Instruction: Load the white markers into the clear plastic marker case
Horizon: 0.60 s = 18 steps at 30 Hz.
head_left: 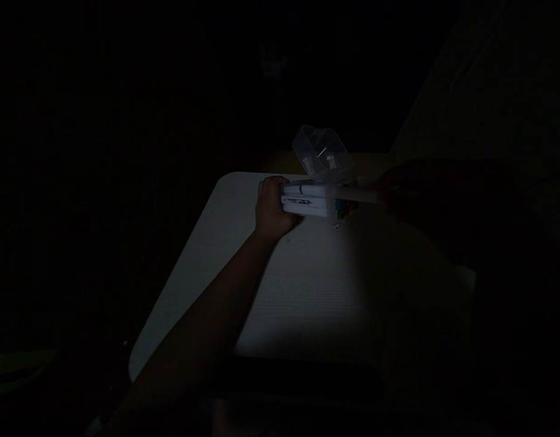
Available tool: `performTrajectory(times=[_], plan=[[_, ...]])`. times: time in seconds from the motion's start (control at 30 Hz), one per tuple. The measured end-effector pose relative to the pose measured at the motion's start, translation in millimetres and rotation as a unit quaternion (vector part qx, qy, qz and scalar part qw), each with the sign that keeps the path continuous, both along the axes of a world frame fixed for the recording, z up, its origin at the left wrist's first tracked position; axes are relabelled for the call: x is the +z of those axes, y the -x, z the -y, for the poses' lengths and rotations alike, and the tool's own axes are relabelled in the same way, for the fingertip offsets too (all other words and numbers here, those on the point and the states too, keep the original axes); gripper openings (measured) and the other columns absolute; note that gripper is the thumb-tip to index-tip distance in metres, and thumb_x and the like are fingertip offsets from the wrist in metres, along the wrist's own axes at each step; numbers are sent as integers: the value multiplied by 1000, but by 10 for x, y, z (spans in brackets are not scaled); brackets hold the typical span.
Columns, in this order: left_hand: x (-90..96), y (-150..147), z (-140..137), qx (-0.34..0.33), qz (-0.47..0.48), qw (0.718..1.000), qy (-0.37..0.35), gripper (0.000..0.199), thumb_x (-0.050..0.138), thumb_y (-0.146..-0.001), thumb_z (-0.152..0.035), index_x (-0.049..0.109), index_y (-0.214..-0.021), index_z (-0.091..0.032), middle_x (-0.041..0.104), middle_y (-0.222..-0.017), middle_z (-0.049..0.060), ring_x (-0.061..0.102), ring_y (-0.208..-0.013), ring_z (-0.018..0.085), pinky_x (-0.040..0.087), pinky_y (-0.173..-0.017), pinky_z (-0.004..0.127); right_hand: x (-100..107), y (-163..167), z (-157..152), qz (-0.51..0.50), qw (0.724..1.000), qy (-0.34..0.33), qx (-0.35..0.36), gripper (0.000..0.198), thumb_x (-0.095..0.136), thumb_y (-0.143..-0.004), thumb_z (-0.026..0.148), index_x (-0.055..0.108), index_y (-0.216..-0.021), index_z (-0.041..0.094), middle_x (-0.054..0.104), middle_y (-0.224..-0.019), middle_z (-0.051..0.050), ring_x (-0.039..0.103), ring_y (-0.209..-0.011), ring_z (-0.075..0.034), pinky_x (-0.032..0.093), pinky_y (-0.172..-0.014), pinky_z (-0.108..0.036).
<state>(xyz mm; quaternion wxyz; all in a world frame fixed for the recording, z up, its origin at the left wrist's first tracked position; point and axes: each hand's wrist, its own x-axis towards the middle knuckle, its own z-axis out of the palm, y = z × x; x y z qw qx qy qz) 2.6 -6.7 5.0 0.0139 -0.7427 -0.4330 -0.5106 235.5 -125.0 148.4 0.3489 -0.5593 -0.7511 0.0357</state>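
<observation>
Head view: one clear case lies sideways at the far end of the table, its one lid open. It looks light, stiff and slick; the thin lid may crack, so the body seems best to hold. The left hand has its grip around the case; the right hand, very dark, seems to pinch one pale pen. The other pens are too dark to count.

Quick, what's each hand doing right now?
Left hand: closed on the end of a clear case.
Right hand: at a white marker's end; too dark to tell its grip.
</observation>
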Motion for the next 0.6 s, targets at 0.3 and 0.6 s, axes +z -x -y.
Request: performTrajectory(times=[0.3, 0.6], plan=[[7, -9, -3, -1, -4, 1000, -21, 61, 72, -47, -22, 42, -101, -23, 52, -97, 4, 50, -89, 21, 42, -73, 34, 22, 168, 67, -15, 999, 28, -1, 19, 59, -78, 23, 72, -91, 22, 66, -82, 2, 54, -62, -5, 44, -63, -19], [48, -25, 20, 7, -9, 1000, 6, 59, 71, -50, -24, 40, -100, -24, 52, -98, 4, 50, -92, 22, 43, -76, 36, 17, 289, 125, -18, 999, 28, -25, 21, 56, -80, 13, 70, -96, 18, 66, -98, -1, 61, -87, -10, 47, -79, -23]])
